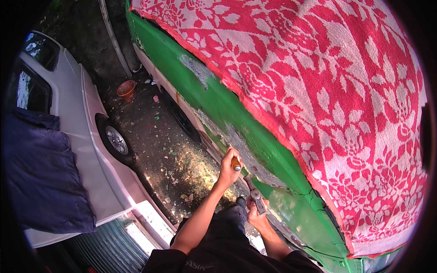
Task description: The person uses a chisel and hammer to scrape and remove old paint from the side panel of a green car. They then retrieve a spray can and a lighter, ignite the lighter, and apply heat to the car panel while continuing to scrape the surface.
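Note:
My left hand (228,172) is wrapped round a tool with an amber handle (235,164) and a metal end cap, like a chisel or screwdriver; its working end is hidden. It is at the side of a green vehicle body (214,119), beside a patch of bare grey, flaking surface (248,154). Lower and to the right, my right hand (258,217) is closed round a hammer (256,196). The hammer's metal head lies just below the amber handle, apart from its cap. Most of the hammer's handle is hidden by my hand.
A red-and-white floral cloth (318,91) covers the green vehicle's top. To the left stands a pale vehicle (86,136) with a dark cloth (45,177) over it. Between them is littered dirt ground (154,136), with an orange pot (126,90) and a leaning pole (114,38).

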A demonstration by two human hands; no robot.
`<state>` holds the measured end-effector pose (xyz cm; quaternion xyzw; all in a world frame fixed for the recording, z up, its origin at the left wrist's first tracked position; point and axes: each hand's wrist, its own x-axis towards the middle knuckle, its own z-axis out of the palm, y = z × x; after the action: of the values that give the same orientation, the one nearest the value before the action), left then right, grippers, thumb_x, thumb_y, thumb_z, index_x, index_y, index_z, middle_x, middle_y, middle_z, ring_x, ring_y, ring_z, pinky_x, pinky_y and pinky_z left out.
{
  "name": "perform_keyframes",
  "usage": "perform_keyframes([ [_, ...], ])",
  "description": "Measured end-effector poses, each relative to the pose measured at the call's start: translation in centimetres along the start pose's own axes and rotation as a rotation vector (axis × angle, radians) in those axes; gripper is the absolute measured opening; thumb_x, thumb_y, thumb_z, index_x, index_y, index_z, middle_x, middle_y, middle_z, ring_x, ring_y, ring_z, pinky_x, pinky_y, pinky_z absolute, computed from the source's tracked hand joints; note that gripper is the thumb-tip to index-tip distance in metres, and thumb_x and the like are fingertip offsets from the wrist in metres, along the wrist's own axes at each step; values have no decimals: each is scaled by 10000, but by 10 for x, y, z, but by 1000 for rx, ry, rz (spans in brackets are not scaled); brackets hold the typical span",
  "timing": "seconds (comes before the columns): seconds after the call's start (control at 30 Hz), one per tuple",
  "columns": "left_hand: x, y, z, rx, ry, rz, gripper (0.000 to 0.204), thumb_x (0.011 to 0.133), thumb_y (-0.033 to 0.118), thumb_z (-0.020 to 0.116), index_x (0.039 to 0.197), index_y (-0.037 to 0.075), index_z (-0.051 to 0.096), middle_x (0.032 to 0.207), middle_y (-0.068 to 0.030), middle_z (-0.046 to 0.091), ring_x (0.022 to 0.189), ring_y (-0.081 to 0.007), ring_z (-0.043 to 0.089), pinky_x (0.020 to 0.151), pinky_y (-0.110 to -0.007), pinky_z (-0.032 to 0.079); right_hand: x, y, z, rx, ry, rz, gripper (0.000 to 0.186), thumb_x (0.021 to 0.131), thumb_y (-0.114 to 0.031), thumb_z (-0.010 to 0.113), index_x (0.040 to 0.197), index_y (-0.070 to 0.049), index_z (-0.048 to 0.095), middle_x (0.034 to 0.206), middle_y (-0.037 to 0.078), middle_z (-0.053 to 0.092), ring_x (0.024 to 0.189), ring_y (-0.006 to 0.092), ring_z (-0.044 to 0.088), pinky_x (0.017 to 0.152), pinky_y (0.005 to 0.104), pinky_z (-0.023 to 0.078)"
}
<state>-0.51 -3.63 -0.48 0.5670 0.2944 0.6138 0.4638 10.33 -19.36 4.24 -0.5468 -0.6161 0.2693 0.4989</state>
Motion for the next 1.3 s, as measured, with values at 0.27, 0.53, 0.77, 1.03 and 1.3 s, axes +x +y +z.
perform_keyframes([
  [0.27,-6,-6,3,-30,-12,-1,286,754,-195,499,878,52,423,927,-50,403,809,-135,473,687,-240,448,-7,16,7,134,65,44,66,849,-57,539,832,3,558,605,133,507,486,334,454,492,396,404],
  [0.53,-4,-5,9,46,-15,29,319,756,-210,489,906,61,411,941,-42,387,826,-127,471,704,-248,464,-2,26,-1,170,76,76,116,804,9,512,870,10,607,573,127,521,509,334,522,530,375,421],
  [0.77,-5,-11,8,110,-43,51,328,750,-214,504,918,48,401,946,-64,388,826,-160,467,742,-276,454,14,24,0,15,35,7,91,838,-37,521,807,9,593,565,82,497,458,242,497,498,361,412],
  [1.03,5,-8,13,141,-10,75,355,725,-235,509,911,50,409,940,-70,402,825,-170,479,752,-280,463,16,36,0,79,42,18,537,1017,-499,461,786,-15,481,582,-2,361,495,91,336,451,272,264],
  [1.3,0,0,9,151,-62,38,355,646,-221,556,882,22,447,879,-112,431,780,-268,500,694,-320,421,15,41,0,53,87,62,392,988,-285,464,718,-8,531,555,53,479,463,201,482,465,336,356],
])
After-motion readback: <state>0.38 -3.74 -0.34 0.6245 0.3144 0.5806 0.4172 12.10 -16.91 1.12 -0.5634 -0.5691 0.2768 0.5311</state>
